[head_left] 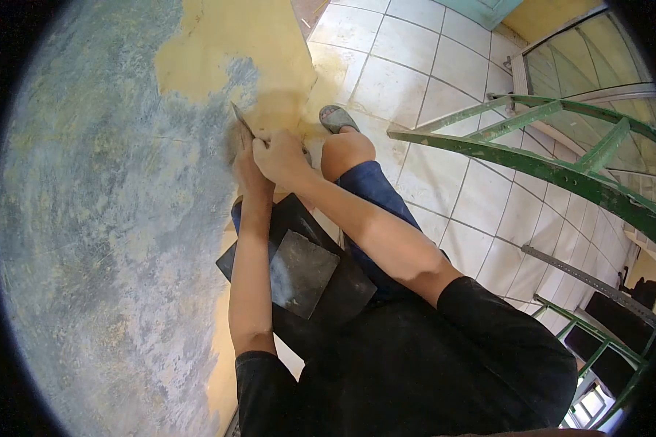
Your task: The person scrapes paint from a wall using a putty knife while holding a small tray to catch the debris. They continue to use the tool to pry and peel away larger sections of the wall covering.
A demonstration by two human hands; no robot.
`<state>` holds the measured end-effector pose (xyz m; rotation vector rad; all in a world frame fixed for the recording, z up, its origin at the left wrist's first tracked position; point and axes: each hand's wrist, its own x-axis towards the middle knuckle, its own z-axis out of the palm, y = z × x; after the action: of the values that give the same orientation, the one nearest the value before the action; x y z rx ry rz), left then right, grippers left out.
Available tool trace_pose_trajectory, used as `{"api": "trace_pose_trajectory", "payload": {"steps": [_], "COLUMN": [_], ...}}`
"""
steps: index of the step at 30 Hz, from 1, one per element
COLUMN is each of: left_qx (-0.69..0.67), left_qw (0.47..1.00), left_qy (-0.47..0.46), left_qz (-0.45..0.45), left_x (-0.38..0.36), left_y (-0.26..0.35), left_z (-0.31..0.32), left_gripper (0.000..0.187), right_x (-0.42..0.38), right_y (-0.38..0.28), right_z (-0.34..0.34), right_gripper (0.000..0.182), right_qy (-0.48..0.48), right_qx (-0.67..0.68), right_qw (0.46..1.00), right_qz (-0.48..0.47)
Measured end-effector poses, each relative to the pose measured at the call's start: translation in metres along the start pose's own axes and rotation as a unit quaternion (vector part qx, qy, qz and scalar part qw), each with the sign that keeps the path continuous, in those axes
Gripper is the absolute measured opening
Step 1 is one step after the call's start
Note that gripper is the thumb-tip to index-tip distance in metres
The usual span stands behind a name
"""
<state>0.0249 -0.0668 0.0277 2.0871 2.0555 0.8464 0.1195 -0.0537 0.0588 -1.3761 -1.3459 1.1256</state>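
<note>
Head view. Thin-bladed scraper (242, 121) sits at the lower edge of the yellow patch (226, 36) on the mottled blue-grey wall (109, 218), tip pointing away from the wearer. Right hand (283, 156): grip looks closed on the scraper's near end. Left hand (249, 169): right alongside, overlapping it; fingers blurred, cannot tell whether its grip is closed on the tool. Step in hand, by my reading: close two-handed blade work at the patch's edge. That position calls for a steady, shallow blade angle and both hands kept together.

Below the patch, dark board (353, 280) tilts across the lap, smaller grey plate (307, 273) on it. Right of the patch: white tiled floor (444, 175), sandal (335, 119), green ladder (503, 154).
</note>
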Motion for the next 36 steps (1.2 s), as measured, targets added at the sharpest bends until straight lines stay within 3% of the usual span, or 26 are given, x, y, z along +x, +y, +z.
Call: {"api": "trace_pose_trajectory", "payload": {"steps": [1, 5, 7, 8, 11, 16, 21, 26, 27, 29, 32, 36], "left_qx": [-0.056, -0.048, 0.081, 0.081, 0.134, 0.101, 0.119, 0.115, 0.135, 0.155, 0.079, 0.086], "left_qw": [0.996, 0.997, 0.994, 0.994, 0.986, 0.994, 0.993, 0.993, 0.990, 0.987, 0.996, 0.996], "left_qy": [-0.008, -0.018, -0.042, -0.042, -0.096, 0.008, 0.003, -0.037, -0.038, -0.039, 0.015, -0.002], "left_qz": [-0.062, -0.055, 0.063, 0.062, 0.011, -0.030, -0.020, -0.004, -0.009, -0.012, -0.028, -0.034], "left_x": [-0.002, -0.004, -0.002, -0.004, 0.002, -0.010, -0.010, 0.003, 0.004, 0.002, -0.005, 0.004], "left_y": [0.004, -0.018, -0.047, -0.049, -0.025, -0.015, -0.024, -0.030, -0.025, -0.018, -0.020, -0.020], "left_z": [-0.005, -0.002, 0.015, 0.019, 0.014, -0.017, -0.012, 0.001, 0.001, 0.001, 0.002, 0.000], "left_gripper": [0.058, 0.045, 0.075, 0.075, 0.075, 0.065, 0.061, 0.059, 0.057, 0.056, 0.054, 0.053], "right_x": [-0.003, -0.002, 0.011, 0.016, 0.011, -0.017, -0.009, 0.007, 0.006, 0.006, -0.004, 0.005], "right_y": [-0.003, -0.010, -0.003, -0.001, 0.004, -0.023, -0.002, 0.002, 0.005, 0.011, -0.009, -0.001], "right_z": [0.002, 0.008, 0.008, 0.007, -0.003, 0.001, 0.016, 0.007, 0.007, 0.007, 0.001, 0.008], "right_gripper": [0.026, 0.025, 0.025, 0.025, 0.025, 0.024, 0.024, 0.025, 0.025, 0.025, 0.023, 0.022], "right_qy": [-0.001, 0.003, -0.007, -0.010, -0.029, -0.032, -0.050, -0.089, -0.089, -0.053, -0.057, -0.065], "right_qx": [-0.001, 0.011, 0.043, 0.076, 0.043, 0.090, 0.173, 0.182, 0.182, 0.088, 0.020, 0.032], "right_qw": [1.000, 0.997, 0.992, 0.983, 0.992, 0.985, 0.974, 0.948, 0.949, 0.983, 0.993, 0.990], "right_qz": [0.012, 0.070, 0.122, 0.167, 0.115, 0.143, 0.137, 0.244, 0.243, 0.152, 0.104, 0.121]}}
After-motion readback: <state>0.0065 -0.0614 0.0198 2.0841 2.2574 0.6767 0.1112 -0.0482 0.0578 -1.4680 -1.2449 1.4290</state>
